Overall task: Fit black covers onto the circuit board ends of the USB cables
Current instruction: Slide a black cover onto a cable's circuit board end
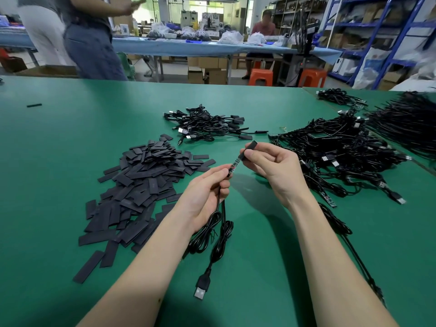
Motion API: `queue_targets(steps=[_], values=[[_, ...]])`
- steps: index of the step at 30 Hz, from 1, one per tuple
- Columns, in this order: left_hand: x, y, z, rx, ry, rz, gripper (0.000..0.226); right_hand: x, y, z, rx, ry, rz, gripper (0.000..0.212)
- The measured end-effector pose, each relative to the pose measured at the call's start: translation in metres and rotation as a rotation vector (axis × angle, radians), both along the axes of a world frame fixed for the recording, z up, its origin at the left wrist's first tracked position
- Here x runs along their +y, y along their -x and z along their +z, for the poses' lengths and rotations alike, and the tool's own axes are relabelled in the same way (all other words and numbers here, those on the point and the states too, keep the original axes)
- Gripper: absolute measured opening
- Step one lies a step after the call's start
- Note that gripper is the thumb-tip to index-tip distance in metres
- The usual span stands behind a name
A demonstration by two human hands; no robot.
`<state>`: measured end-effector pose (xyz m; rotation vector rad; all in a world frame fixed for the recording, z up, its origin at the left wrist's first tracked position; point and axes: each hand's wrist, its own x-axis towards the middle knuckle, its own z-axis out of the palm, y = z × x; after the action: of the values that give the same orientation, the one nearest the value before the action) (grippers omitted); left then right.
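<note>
Left hand grip pinches the cable just below the circuit board. Right hand grip pinches the black cover, its mouth partly over the board tip. Board and cover axes approx. in line, running up-right from the left grip.

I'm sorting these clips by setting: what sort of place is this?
Probably a small electronics assembly workshop: a green work mat piled with flat black sleeve covers and bundled black USB cables, with blue metal stock shelving behind.

green table, blk covers, blk cables, orange stools
</note>
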<state>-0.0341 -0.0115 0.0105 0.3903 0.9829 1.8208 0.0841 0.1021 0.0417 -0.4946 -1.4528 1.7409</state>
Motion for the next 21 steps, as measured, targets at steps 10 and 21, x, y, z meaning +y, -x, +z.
queue_targets(steps=[10, 21], values=[[-0.001, 0.001, -0.001, 0.03, 0.001, -0.035, 0.018, 0.004, -0.006, -0.001, -0.03, 0.069, 0.087, 0.026], [-0.002, 0.001, -0.001, 0.08, 0.026, -0.042, 0.012, 0.01, -0.02, 0.002, -0.134, 0.09, 0.218, 0.031]])
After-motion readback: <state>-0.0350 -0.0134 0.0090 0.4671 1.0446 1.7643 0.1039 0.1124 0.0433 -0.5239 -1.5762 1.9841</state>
